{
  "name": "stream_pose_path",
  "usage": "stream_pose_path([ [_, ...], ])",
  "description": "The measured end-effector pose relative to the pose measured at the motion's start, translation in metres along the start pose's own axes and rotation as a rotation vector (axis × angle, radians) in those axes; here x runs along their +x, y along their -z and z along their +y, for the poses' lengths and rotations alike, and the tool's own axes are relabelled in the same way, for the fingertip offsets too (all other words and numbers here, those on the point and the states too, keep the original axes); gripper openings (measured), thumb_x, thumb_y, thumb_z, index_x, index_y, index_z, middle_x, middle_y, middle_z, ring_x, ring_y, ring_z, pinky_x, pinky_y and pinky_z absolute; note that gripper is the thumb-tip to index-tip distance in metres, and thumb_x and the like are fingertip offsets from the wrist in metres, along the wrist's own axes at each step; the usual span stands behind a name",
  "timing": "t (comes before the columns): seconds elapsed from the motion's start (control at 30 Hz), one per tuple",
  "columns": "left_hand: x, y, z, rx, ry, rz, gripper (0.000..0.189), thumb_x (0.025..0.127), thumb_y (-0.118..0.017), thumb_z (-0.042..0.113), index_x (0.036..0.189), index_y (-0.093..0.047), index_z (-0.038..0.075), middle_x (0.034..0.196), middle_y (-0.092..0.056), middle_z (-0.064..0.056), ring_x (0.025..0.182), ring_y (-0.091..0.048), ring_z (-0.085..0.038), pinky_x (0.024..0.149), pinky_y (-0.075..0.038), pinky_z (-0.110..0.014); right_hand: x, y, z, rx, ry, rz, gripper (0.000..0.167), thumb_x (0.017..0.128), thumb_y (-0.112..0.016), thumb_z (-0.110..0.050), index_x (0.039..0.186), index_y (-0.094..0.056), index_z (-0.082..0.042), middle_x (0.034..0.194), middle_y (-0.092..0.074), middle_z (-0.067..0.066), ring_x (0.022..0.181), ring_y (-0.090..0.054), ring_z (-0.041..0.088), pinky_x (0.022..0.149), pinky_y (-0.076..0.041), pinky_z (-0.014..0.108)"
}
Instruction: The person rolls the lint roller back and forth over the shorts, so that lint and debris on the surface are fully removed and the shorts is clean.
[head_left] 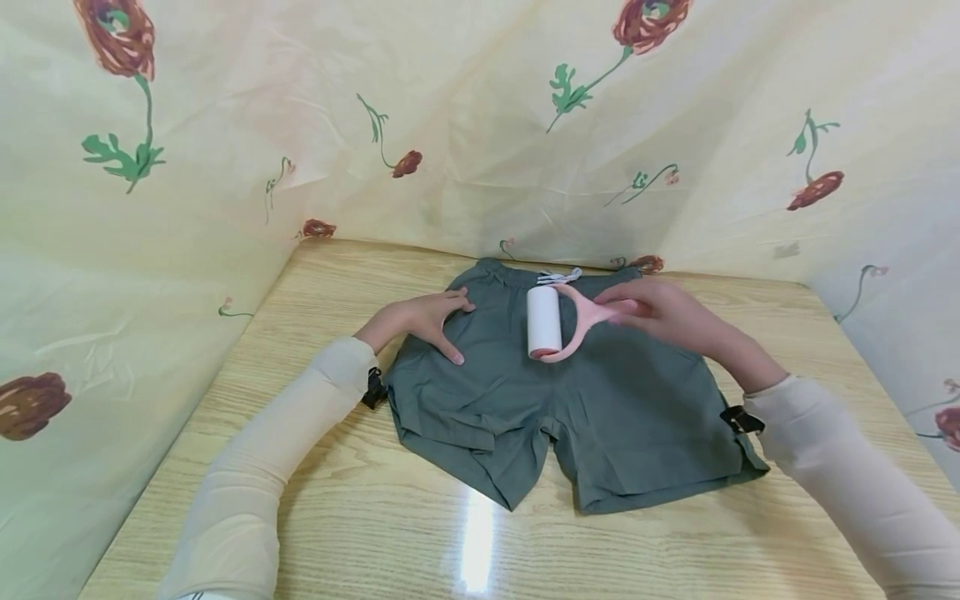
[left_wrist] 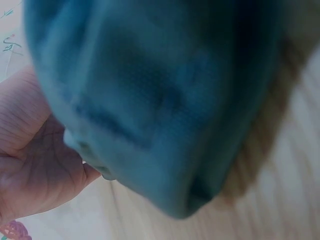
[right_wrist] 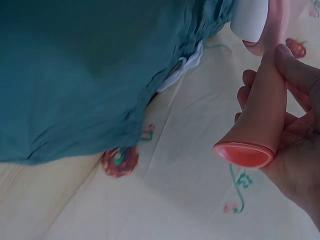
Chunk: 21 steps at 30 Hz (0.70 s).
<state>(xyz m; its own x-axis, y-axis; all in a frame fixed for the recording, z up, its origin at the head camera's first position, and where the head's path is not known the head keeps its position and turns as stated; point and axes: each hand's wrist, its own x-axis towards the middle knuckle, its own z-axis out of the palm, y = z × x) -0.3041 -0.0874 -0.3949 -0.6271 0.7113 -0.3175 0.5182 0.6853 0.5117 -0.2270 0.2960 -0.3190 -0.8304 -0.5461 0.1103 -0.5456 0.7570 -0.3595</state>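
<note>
Dark grey-green shorts lie spread on the wooden table, waistband toward the back wall, with a white drawstring at its middle. My left hand rests on the left side of the shorts, thumb spread away from the fingers. In the left wrist view the blurred cloth hides most of its fingers. My right hand grips the pink handle of a lint roller, thumb along its neck. The white roll overlaps the middle of the shorts just below the drawstring.
The light wood-grain table carries the shorts. Cream cloth with printed red flowers hangs behind the table and along both sides. A dark clip-like strap is at the right wrist, and another at the left.
</note>
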Motion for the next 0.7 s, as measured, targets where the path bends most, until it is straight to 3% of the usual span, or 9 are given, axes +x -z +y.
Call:
stream_pose_path([
  [0.23, 0.001, -0.001, 0.0, 0.003, 0.004, 0.012, 0.099, 0.084, -0.085, 0.041, 0.16, -0.031, 0.005, 0.172, -0.002, -0.019, 0.159, -0.008, -0.036, 0.128, -0.021, -0.052, 0.006, -0.017, -0.019, 0.022, 0.099, -0.038, 0.031, 0.092, -0.076, -0.008, 0.122, -0.074, -0.011, 0.112, -0.074, 0.005, 0.092, -0.06, 0.017, 0.077, -0.051, 0.034],
  [0.7, 0.0, -0.001, -0.001, 0.006, -0.009, 0.01, 0.099, 0.085, -0.084, 0.04, 0.16, -0.03, 0.004, 0.172, -0.001, -0.02, 0.16, -0.007, -0.036, 0.128, -0.021, -0.052, 0.009, -0.048, -0.035, 0.045, 0.277, -0.126, 0.034, 0.093, -0.074, -0.008, 0.127, -0.074, -0.012, 0.115, -0.075, -0.001, 0.093, -0.06, 0.013, 0.079, -0.052, 0.035],
])
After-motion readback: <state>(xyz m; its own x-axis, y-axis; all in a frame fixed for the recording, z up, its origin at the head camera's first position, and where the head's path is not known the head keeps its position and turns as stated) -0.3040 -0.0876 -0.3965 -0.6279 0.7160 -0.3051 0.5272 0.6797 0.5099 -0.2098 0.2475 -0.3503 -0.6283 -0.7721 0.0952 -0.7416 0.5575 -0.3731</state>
